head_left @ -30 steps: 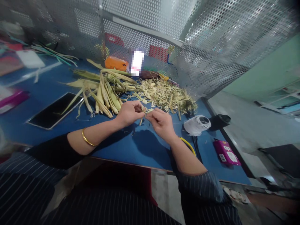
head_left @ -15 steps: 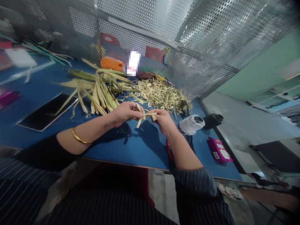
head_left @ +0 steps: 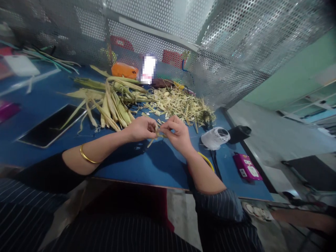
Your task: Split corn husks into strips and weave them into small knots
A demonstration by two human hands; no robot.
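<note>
My left hand is closed in a pinch on a pale corn husk strip, whose end pokes out below the fingers. Right beside it, my right hand pinches at the same piece, its fingertips meeting those of the left. Most of the strip is hidden by the fingers. Both hands are held above the blue table. Behind my left hand lies a bundle of long corn husks. Beyond my right hand spreads a heap of shredded husk pieces.
A dark-screened tablet lies at left, a husk end over it. To the right are a white thread cone, a black cone and a purple packet. An orange pouch sits before the perforated metal screen.
My right hand has turned and its fingers have come in to my left fingertips. The husk strip, spread between the hands before, is now mostly covered. A yellow curved edge shows beside my right forearm.
</note>
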